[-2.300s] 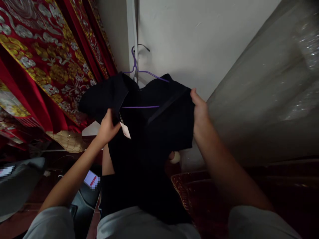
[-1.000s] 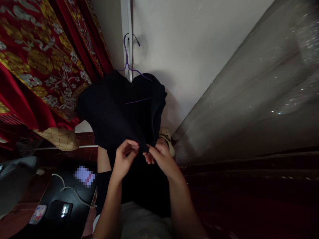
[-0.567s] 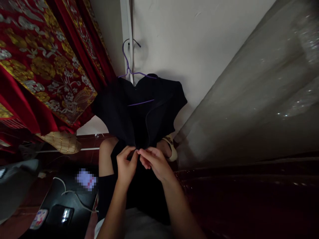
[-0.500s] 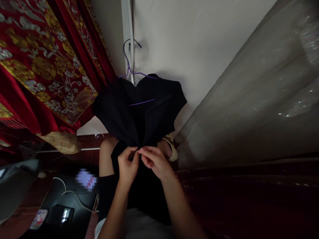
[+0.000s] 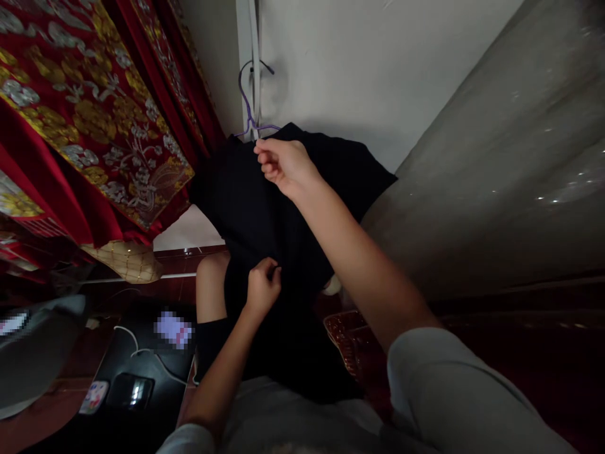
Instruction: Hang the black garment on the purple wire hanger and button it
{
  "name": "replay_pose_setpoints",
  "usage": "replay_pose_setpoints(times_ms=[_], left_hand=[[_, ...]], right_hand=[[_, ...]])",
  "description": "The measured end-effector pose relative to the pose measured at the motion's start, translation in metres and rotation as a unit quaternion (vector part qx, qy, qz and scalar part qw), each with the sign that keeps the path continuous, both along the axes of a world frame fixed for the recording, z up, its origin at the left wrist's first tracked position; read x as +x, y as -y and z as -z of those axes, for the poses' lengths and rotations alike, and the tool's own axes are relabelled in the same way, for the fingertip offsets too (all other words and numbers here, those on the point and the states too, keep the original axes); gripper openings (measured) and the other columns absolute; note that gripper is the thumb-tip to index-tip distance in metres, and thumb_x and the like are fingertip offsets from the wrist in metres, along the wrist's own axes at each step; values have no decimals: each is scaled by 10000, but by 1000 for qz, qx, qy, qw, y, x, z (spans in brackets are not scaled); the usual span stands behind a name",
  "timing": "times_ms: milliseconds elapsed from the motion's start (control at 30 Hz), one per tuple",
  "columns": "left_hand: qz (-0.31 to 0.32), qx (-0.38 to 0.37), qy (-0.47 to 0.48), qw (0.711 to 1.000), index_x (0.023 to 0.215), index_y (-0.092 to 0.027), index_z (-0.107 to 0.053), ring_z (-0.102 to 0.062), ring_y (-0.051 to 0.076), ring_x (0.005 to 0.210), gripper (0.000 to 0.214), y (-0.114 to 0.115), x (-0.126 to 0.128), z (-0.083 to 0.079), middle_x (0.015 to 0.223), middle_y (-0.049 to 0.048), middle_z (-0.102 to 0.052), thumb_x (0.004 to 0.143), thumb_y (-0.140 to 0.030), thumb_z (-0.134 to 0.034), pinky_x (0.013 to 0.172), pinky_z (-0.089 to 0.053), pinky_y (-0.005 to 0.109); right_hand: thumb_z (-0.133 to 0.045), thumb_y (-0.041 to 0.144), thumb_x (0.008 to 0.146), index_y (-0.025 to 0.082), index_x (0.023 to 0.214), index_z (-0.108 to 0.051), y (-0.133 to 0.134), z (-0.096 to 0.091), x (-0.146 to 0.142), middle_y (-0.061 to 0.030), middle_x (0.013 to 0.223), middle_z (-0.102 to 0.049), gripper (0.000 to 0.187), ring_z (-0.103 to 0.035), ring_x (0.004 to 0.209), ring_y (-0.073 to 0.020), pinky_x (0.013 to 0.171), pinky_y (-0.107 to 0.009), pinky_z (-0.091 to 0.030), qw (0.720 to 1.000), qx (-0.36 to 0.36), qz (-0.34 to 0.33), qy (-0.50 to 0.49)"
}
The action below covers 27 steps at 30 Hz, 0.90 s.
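Head view shows the right hand (image 5: 281, 165) pinching the top of a black garment (image 5: 265, 214) on a purple hanger (image 5: 247, 107) at upper middle, while the left hand (image 5: 262, 291) pinches its front lower down.

one garment (image 5: 265, 208), one hanger (image 5: 246, 104), two hands (image 5: 283, 165) (image 5: 263, 291)

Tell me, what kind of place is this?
Probably a clothing or costume shop, though a home wardrobe corner is possible. A black garment hangs on a purple hanger on the wall, red-and-gold embroidered cloth hangs beside it, and glittery grey fabric drapes nearby.
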<state>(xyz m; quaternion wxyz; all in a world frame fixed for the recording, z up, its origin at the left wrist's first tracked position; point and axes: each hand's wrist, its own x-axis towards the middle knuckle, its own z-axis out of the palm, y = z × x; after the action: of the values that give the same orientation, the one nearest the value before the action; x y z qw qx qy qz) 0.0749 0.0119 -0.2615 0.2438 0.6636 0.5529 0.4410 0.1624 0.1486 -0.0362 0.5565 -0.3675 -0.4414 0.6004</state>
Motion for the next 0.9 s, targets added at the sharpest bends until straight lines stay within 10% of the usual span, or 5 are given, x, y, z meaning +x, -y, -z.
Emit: replay_pose_setpoints(times_ms=[133,300,433,733,900], left_hand=[[81,-2,-78,994,933,-176,-707,-719,230,890,109,-22,-21,-56,945,66,-752,850,-112,-733,840,-542,317],[23,280,-13,960,1358,-216,-583,-709,172,891,327,-73,-45,-162,1002,49,-731,1036,-276,-577,855,-549,297],[64,327,-74,940,1116,-200,-663,-705,186,918,214,-104,-39,-206,941,43,-711,1058,-381,-563,846,-535,297],[-88,408,44,908,893,-195,-572,-591,141,780,223,-94,-79,-231,798,-4,-558,1035,-358,-626,760,-468,276],[-217,262,171,925,762,-214,-426,-497,137,667,352,-113,-163,-159,699,-28,-441,1057,-394,-490,686,-437,274]], right_hand=[[-681,297,939,166,746,-567,19,4,10,55,549,-520,259,-444,426,-28,422,-138,-329,999,40,-1,0],[-653,324,933,191,688,-508,29,9,23,68,493,-444,314,-413,394,-51,396,-174,-296,994,112,-12,14],[-641,326,935,200,666,-481,25,3,29,81,470,-374,337,-352,382,-52,390,-183,-278,985,167,-23,40],[-595,266,843,199,620,-508,21,96,15,48,497,-424,248,-378,462,-78,460,-235,-247,961,162,30,223],[-597,387,827,215,651,-490,42,143,21,61,497,-404,269,-376,461,-87,483,-254,-249,971,127,-20,200]])
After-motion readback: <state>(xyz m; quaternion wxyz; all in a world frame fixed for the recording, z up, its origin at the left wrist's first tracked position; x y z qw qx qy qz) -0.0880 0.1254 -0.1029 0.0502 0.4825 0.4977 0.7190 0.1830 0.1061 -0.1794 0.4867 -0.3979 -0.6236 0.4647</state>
